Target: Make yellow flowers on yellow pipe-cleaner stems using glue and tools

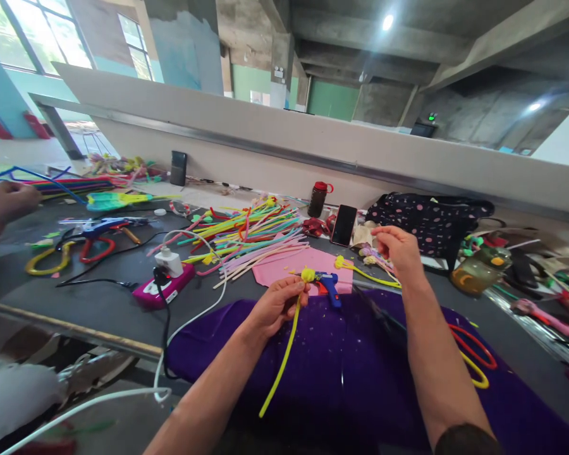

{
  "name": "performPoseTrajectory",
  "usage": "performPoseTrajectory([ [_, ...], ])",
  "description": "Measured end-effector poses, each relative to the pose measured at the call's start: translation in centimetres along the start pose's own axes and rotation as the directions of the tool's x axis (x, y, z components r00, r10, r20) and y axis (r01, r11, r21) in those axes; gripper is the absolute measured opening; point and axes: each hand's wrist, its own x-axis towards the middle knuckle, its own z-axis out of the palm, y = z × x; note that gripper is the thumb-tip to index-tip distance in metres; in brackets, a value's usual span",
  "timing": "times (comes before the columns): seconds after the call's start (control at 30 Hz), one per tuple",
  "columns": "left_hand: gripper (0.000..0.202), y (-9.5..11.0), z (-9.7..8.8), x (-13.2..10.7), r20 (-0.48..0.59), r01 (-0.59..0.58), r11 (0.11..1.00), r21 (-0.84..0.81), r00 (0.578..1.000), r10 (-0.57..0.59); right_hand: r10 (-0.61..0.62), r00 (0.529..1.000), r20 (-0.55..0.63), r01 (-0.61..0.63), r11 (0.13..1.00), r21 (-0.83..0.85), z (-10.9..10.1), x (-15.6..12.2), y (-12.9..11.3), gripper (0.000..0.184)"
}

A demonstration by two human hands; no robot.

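Note:
My left hand [275, 304] pinches a yellow pipe-cleaner flower [308, 274] just under its bunched head. Its long yellow stem [284, 363] hangs down over the purple cloth [355, 373]. Right behind the head lies a blue glue gun [330, 287] on a pink sheet [277, 268]. My right hand [401, 249] is raised to the right, thumb and fingers pressed together; whatever is between them is too small to make out. Below it another yellow pipe-cleaner piece [370, 276] rests partly on the pink sheet.
Loose pipe cleaners [246, 237] are heaped behind a purple power strip [164, 287] with a white cable. Pliers [97, 240] lie left, near another person's hand [9, 199]. A phone [344, 225], a bottle [318, 200], a dark bag [422, 221] and a jar [477, 272] stand farther back and right.

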Motion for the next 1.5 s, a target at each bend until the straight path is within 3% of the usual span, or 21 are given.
performPoseTrajectory([
  [0.27, 0.017, 0.0, 0.0, 0.0, -0.022, 0.011, 1.000, -0.005, 1.000, -0.011, -0.031, 0.947, 0.320, 0.111, 0.965, -0.236, 5.5, -1.8, 0.1, 0.027],
  [0.4, 0.016, 0.1, 0.1, -0.1, -0.026, 0.010, 1.000, -0.013, 1.000, -0.011, -0.025, 0.921, 0.389, 0.169, 0.925, -0.341, 6.3, -2.1, 0.9, 0.031],
  [0.5, 0.016, 0.2, 0.1, 0.0, -0.034, 0.025, 1.000, -0.001, 0.999, -0.025, -0.037, 0.909, 0.416, 0.214, 0.896, -0.388, 6.2, -1.8, 1.5, 0.022],
  [0.7, 0.016, 0.2, 0.0, 0.1, -0.033, 0.026, 1.000, -0.007, 0.999, -0.026, -0.005, 0.933, 0.359, 0.197, 0.843, -0.500, 5.5, -1.2, 3.1, 0.017],
  [0.83, 0.016, 0.2, -0.1, 0.1, -0.029, 0.010, 1.000, 0.006, 1.000, -0.010, 0.032, 0.951, 0.307, 0.149, 0.823, -0.548, 5.2, -1.0, 3.9, 0.030],
  [0.97, 0.016, 0.2, -0.1, 0.1, -0.024, 0.009, 1.000, 0.011, 1.000, -0.009, -0.021, 0.981, 0.191, 0.126, 0.821, -0.556, 4.0, -0.5, 3.5, 0.020],
  [1.17, 0.018, 0.2, 0.1, 0.0, -0.034, 0.030, 1.000, 0.008, 0.999, -0.030, -0.019, 0.997, 0.078, 0.057, 0.856, -0.514, 0.4, -0.3, 1.6, 0.035],
  [1.37, 0.019, 0.1, 0.1, -0.1, -0.049, 0.044, 0.999, -0.007, 0.998, -0.044, 0.076, 0.982, 0.175, 0.034, 0.831, -0.554, -2.7, -3.7, 0.4, 0.042],
  [1.5, 0.019, 0.0, 0.0, 0.0, -0.050, 0.027, 0.999, -0.026, 0.998, -0.028, 0.146, 0.960, 0.240, 0.049, 0.752, -0.657, -4.4, -8.2, 0.9, 0.031],
])
